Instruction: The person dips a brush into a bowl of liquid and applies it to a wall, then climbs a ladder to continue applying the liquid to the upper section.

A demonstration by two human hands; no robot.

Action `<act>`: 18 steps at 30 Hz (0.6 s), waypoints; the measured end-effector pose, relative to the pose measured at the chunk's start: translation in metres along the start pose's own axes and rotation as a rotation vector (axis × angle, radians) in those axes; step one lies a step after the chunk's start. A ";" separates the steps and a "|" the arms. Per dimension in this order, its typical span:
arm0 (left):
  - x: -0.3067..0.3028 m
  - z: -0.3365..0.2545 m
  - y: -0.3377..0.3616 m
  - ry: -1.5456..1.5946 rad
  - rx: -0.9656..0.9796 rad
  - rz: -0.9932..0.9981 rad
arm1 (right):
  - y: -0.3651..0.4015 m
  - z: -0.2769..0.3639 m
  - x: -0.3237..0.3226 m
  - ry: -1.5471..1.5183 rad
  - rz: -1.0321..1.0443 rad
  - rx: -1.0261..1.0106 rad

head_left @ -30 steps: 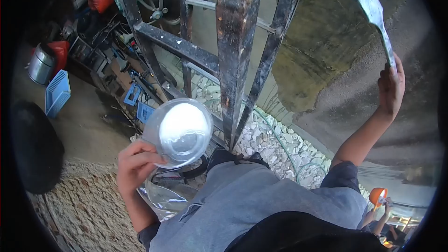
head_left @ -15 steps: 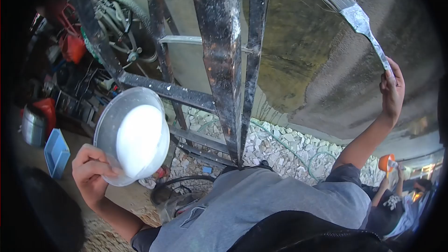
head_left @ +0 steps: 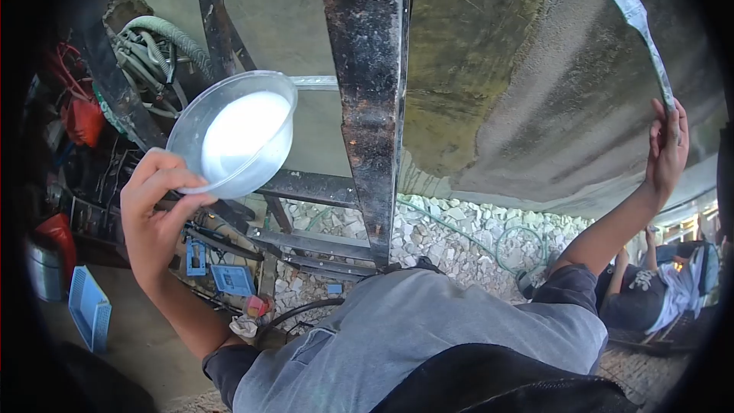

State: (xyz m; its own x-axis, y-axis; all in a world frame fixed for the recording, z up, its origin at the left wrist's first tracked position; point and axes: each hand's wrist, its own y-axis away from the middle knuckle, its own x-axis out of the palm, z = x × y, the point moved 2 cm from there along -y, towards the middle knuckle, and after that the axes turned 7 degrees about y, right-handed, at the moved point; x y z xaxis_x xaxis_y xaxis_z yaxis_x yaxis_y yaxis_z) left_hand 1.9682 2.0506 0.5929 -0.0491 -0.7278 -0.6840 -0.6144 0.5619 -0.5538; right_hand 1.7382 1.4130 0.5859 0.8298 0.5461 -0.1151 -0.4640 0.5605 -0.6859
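Observation:
My left hand (head_left: 162, 203) pinches the rim of a clear plastic bowl (head_left: 264, 164) that is tilted and holds white liquid (head_left: 243, 128). On the right, my right hand (head_left: 668, 144) is raised, its fingers around the handle of a brush (head_left: 631, 9) wrapped in pale tape. The brush points up towards a wall (head_left: 527, 99) with a dark, wet-looking area and a yellowish one. The bristle tips lie outside the view, so contact with the wall cannot be seen.
A dark upright post (head_left: 367, 92) stands between my hands, joined to a crossbar (head_left: 317, 187). White rubble (head_left: 451, 233) and a green hose (head_left: 497, 248) lie below. Left are coiled hoses (head_left: 149, 57) and a blue basket (head_left: 90, 310). A co-worker (head_left: 642, 291) is at right.
The bowl has moved up and slightly right with my left hand. My right hand and brush have shifted up and right, taking the bristles mostly out of view. The camera view has shifted too.

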 end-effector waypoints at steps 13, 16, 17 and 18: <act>0.039 0.060 -0.041 0.195 0.000 0.056 | 0.014 -0.031 0.129 -0.529 0.103 0.183; 0.047 0.070 -0.046 0.222 -0.020 0.073 | 0.003 -0.020 0.164 -0.534 0.214 0.146; 0.050 0.072 -0.048 0.222 -0.006 0.072 | 0.000 -0.017 0.177 -0.529 0.280 0.120; 0.052 0.073 -0.048 0.220 0.004 0.067 | -0.003 -0.013 0.189 -0.540 0.296 0.126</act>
State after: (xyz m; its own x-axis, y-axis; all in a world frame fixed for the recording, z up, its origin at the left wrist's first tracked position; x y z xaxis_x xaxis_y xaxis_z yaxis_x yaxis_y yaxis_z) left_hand 2.0530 2.0147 0.5495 -0.2607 -0.7565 -0.5997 -0.6006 0.6134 -0.5127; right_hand 1.9002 1.5063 0.5565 0.4023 0.9083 0.1146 -0.7102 0.3886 -0.5870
